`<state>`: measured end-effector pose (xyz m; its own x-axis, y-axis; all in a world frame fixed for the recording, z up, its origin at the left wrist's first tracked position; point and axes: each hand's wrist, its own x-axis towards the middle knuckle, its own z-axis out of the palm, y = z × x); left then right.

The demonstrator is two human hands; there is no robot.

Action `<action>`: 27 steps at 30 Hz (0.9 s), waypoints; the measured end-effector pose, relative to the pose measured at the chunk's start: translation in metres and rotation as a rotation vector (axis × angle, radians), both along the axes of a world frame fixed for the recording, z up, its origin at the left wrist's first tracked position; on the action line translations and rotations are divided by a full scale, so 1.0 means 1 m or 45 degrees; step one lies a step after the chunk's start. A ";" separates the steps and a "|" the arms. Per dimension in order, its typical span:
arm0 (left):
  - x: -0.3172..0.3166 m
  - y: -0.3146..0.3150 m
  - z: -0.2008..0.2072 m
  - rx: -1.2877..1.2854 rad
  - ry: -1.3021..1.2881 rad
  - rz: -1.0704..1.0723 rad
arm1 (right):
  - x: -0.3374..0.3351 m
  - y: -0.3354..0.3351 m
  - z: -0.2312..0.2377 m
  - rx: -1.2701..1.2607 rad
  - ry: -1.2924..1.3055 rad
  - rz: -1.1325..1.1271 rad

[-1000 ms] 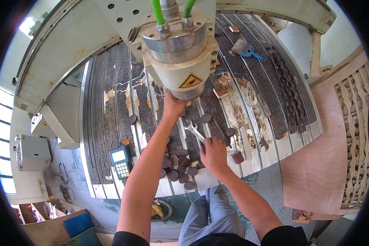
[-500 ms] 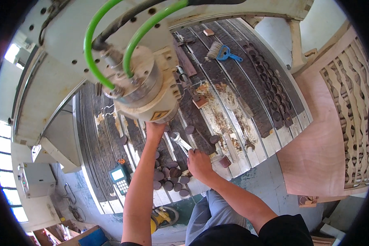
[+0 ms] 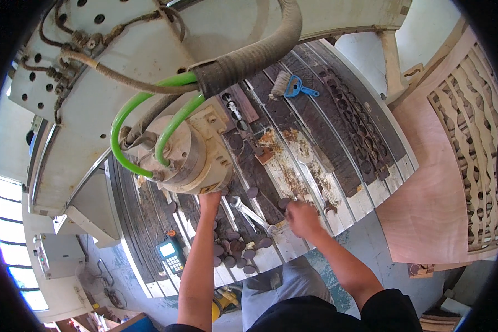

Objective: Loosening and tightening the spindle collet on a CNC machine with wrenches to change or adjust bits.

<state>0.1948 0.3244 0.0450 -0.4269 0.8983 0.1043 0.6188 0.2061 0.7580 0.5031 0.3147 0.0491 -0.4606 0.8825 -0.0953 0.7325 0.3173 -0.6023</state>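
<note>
My left hand [image 3: 209, 200] reaches up to the underside of the spindle [image 3: 185, 157], a metal cylinder with green hoses; its fingers are hidden there. My right hand [image 3: 304, 218] is over the near part of the slotted bed, fingers curled and somewhat blurred. What lies in or under them is hidden. A dark round disc [image 3: 284, 203] is just beside its fingertips. Between my hands an open-ended wrench [image 3: 252, 213] lies on the bed, with another slim metal tool alongside. Several dark wooden discs [image 3: 235, 247] are piled near the front edge, right of my left forearm.
A handheld keypad controller [image 3: 171, 254] lies left of my left forearm. Farther back are a blue-handled brush [image 3: 300, 88] and a dark strip with round holes [image 3: 359, 133]. The machine gantry [image 3: 133, 50] spans above. A plywood sheet [image 3: 415, 221] stands at right.
My right hand has let go of the wrench and moved right, over where a small reddish container stood. The wrench now lies on the bed. My left hand remains under the spindle; the view has shifted.
</note>
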 end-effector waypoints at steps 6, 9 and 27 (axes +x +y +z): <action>0.009 0.002 0.021 -0.028 -0.187 0.003 | -0.089 -0.032 -0.018 0.097 -0.221 0.218; 0.015 0.011 0.024 -0.013 -0.364 0.061 | -0.103 -0.037 -0.029 0.137 -0.343 0.120; -0.012 0.018 -0.007 -0.010 -0.395 -0.362 | -0.087 0.021 0.073 -0.989 0.846 -0.136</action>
